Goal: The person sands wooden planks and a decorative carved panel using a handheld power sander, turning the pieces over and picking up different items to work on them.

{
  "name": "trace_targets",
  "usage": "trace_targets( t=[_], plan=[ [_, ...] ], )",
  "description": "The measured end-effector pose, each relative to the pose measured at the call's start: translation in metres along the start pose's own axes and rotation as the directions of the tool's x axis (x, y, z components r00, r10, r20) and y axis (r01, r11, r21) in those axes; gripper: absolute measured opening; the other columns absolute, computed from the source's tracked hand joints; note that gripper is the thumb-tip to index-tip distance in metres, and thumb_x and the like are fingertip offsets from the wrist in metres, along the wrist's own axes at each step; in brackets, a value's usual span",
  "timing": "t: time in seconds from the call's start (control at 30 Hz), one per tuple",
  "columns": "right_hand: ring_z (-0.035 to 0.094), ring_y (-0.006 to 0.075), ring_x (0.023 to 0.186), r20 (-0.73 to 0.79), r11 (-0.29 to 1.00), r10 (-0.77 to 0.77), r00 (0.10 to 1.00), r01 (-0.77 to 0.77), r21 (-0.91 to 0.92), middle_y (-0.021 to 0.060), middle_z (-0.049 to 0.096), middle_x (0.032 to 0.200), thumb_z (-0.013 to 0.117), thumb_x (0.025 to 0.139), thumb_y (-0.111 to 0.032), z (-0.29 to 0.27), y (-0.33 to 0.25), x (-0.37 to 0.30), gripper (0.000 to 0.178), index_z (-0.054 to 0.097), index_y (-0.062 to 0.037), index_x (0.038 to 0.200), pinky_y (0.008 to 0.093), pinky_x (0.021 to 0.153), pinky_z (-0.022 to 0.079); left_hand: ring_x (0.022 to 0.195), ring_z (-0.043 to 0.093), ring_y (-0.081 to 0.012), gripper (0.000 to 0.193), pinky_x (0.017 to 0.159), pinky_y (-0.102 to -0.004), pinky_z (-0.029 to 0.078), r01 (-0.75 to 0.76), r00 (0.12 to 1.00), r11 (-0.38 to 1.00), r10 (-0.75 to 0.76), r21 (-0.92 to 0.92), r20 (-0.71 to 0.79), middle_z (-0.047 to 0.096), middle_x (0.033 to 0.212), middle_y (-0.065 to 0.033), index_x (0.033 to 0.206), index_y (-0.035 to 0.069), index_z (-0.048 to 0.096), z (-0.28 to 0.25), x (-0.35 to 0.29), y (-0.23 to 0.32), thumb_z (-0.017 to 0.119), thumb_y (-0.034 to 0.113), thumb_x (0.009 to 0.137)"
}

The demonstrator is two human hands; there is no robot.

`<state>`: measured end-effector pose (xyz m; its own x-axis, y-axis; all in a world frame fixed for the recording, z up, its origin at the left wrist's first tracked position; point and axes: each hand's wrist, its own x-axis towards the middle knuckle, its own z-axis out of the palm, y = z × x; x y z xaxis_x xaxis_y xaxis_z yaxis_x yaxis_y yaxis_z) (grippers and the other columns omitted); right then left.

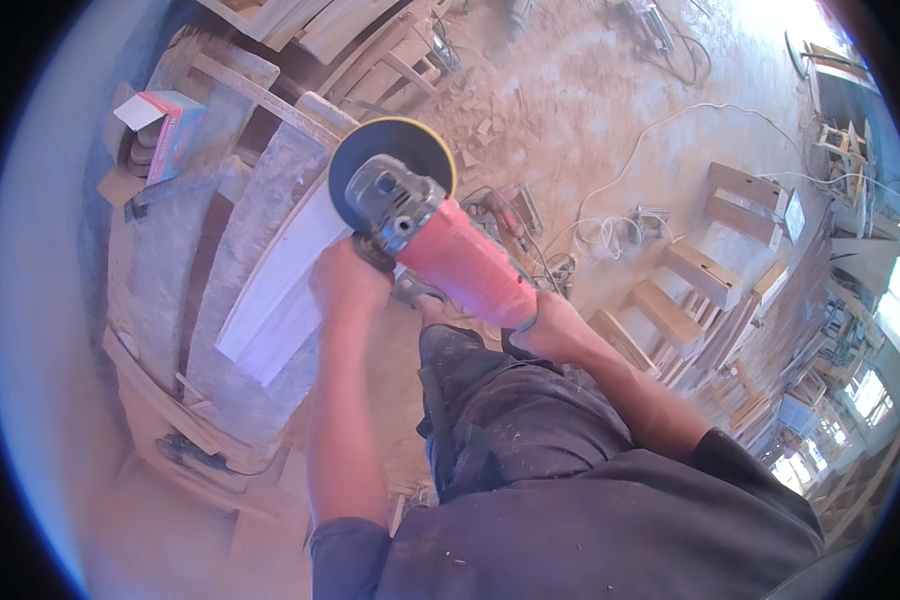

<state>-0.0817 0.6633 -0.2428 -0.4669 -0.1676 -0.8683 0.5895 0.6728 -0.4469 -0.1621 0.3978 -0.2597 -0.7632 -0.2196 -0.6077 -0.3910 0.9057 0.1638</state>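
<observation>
An angle grinder (470, 265) with a red body and a grey metal head is held in both hands in front of me. Its dark round disc (415, 145) has a yellow rim and faces away from me, over the inner edge of the workbench. My left hand (350, 282) is closed around the side handle by the head. The rear end of the red body sits in my right hand (552, 330), its fingers partly hidden. Below and left of the disc, a pale planed wooden board (280, 290) lies on the bench; whether the disc touches it I cannot tell.
A dusty workbench (160, 270) runs along the left, with an open cardboard box (175, 130) on it. Another red power tool (510, 215) lies on the floor beyond my feet. A white cable (635, 145) winds across the floor; wooden frame pieces (705, 275) lie to the right.
</observation>
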Motion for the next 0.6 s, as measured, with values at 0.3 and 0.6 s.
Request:
trace_targets(
  t=[0.3,0.6],
  plan=[
    [0.066,0.0439,0.104,0.076,0.987,-0.117,0.990,0.124,-0.105,0.0283,0.070,0.105,0.063,0.075,-0.010,0.031,0.020,0.010,0.045,0.066,-0.0049,0.120,0.0504,0.090,0.051,0.095,0.071,-0.0398,0.021,0.084,-0.0489,0.056,0.212,0.976,0.975,-0.215,0.069,0.039,0.074,0.093,-0.0218,0.091,0.009,0.077,0.009,-0.027,-0.039,0.077,0.019,0.072],
    [0.068,0.0430,0.099,0.045,0.978,-0.210,0.977,0.210,-0.012,0.0282,0.071,0.101,0.061,0.074,-0.007,0.006,0.012,0.022,0.041,0.068,-0.0012,0.114,0.0482,0.088,0.052,0.094,0.070,-0.0432,0.017,0.082,-0.0508,0.055,0.111,0.994,0.991,-0.110,0.078,-0.024,0.073,0.092,-0.0229,0.088,0.007,0.076,-0.006,0.000,-0.013,0.072,0.017,0.076]
  ],
)
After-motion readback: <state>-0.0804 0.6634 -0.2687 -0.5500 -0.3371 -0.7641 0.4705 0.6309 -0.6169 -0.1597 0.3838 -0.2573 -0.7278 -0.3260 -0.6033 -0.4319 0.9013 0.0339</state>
